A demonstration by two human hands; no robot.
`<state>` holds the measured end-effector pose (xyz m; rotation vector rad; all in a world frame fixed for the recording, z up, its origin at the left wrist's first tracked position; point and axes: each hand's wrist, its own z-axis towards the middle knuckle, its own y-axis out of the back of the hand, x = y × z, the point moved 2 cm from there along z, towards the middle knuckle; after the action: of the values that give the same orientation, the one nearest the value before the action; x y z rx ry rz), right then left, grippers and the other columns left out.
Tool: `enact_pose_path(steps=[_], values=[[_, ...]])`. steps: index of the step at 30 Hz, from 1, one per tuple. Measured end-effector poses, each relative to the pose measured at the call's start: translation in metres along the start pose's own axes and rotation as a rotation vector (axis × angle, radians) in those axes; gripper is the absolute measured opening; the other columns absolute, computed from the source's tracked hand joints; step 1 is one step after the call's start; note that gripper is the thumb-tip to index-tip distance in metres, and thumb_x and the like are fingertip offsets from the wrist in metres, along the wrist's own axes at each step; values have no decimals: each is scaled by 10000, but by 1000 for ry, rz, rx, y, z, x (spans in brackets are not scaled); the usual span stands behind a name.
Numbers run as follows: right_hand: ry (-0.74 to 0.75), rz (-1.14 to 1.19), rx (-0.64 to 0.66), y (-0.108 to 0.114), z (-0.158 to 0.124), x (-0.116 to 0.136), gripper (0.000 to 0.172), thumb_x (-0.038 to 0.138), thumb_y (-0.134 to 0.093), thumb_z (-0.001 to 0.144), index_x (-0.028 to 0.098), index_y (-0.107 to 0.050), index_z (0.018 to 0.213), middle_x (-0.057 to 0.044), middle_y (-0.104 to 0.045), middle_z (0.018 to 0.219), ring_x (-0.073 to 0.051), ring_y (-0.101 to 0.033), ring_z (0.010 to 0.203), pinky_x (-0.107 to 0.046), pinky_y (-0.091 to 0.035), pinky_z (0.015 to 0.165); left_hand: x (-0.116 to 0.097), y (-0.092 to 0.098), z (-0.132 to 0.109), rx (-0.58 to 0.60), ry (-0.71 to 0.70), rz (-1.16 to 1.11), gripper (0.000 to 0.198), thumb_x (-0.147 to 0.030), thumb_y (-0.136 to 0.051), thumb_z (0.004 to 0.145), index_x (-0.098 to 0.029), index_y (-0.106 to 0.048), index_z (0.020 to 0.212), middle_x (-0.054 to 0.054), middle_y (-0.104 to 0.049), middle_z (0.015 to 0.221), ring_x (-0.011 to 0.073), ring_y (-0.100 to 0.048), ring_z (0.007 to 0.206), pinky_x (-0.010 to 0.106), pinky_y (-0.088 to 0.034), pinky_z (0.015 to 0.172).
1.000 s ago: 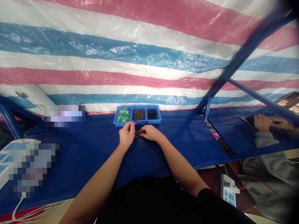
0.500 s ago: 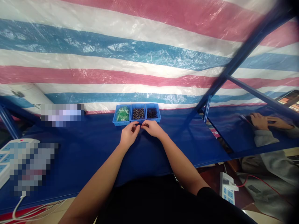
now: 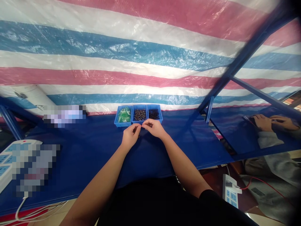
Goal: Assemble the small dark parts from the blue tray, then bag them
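Note:
My left hand and my right hand meet fingertip to fingertip just in front of three blue bins. Both are closed in a pinch, and whatever sits between the fingers is too small to make out. The left bin holds green and clear pieces. In the middle bin lie many small brass-and-dark metal parts. Dark, thin pieces fill the right bin, whose front edge is partly behind my right hand.
The bins stand at the back of a blue table against a striped tarp. A white power strip lies at left. Blue frame posts rise at right, beyond which a co-worker's hands rest on another surface.
My right hand's fingers have shifted slightly and drawn closer to my left fingertips. The co-worker's hands have moved a little apart. The bins stay in place.

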<state>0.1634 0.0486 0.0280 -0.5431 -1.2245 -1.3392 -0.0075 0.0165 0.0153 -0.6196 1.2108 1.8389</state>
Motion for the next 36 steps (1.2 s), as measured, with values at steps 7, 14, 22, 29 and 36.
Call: enact_pose_path(steps=[7,14,22,29,36], values=[[-5,19,-53,0,0,2,200,341,-655,823,172,-712,914,-44,-718,853,-141,-638,718,-267,-508,701,-2,1,0,-26,50,-13,267,-413,-534,895,-217,-648,1036,-14,-648,690,129,-598,600,235,-457,591],[-2,34,-61,-1,1,1,233,347,-692,795,179,-723,954,-52,-734,886,-153,-663,747,-278,-531,720,3,0,0,-57,64,-23,258,-422,-508,908,-206,-610,1005,-19,-624,668,127,-589,581,232,-448,585],[25,18,-65,-3,1,1,233,348,-684,807,182,-736,961,-59,-740,930,-156,-677,771,-276,-539,741,3,0,0,-16,83,-29,277,-447,-449,934,-209,-590,943,-29,-587,616,128,-567,550,237,-435,578],[6,-18,-85,-1,1,4,217,340,-670,818,190,-738,958,-54,-740,917,-156,-672,764,-284,-540,752,-1,1,-1,-30,80,-92,282,-444,-497,913,-205,-588,1034,-26,-613,646,127,-593,569,232,-457,576],[21,-11,-58,-3,0,4,219,337,-679,813,191,-735,966,-52,-740,931,-154,-671,779,-276,-531,753,1,0,0,-30,75,-54,272,-439,-464,929,-204,-599,954,-28,-599,614,123,-578,544,232,-447,564]])
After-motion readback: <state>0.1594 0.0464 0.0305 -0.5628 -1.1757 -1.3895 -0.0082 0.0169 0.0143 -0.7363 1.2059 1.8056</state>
